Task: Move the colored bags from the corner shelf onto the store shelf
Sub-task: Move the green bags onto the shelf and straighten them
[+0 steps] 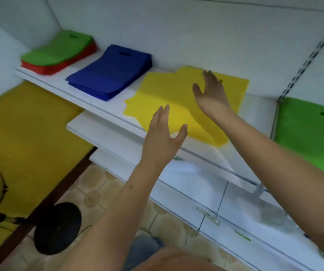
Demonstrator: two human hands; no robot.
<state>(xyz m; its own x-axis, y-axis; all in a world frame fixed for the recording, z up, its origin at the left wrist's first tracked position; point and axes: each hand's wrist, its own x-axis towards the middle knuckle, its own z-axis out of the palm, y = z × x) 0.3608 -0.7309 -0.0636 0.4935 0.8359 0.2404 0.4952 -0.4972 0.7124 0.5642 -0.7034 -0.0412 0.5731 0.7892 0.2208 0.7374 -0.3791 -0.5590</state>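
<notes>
No writing can be read anywhere. On the white shelf [106, 109] lie the yellow bags [169, 98], fanned out, with blue bags [110, 73] to their left. Both the left hand [164, 133] and the right hand [212, 92] are spread over the yellow bags. The floor [98, 194] is tiled.

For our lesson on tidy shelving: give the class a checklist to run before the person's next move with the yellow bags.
1. Both hands free: left hand and right hand open, holding nothing: ok.
2. Yellow bags squared up: edges fanned and uneven: not ok.
3. Yellow bags fully on the shelf: front corner overhangs the edge: not ok.
4. Clear of blue bags: a gap shows: ok.
5. Green bags lie on red bags, neatly: ok.
6. Right hand touching the stack: cannot tell.
</notes>
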